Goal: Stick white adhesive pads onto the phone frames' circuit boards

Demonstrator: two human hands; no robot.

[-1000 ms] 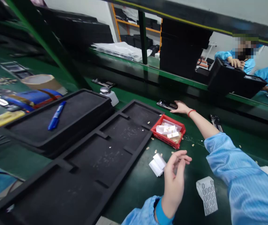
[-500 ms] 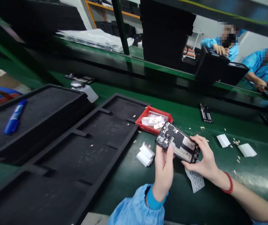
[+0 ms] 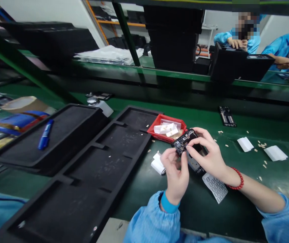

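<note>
In the head view, a phone chassis [image 3: 182,141] is sitting between the two hands, raised above the green bench [image 3: 139,199] just beside the near right corner of the red bin [image 3: 166,137]. The left hand's [image 3: 176,173] thumb and fingers are gripping its near left end. The right hand [image 3: 213,158] is reaching across it, thumb and forefinger closing together over the circuit board; whether they are pinching anything is too small to tell. The board end is pointing to the upper left, the long axis slanting down to the lower right toward the printed sheet [image 3: 216,187]. Compared with half a second ago, the right fingers are no longer spanning the lower right end but are covering the middle.
</note>
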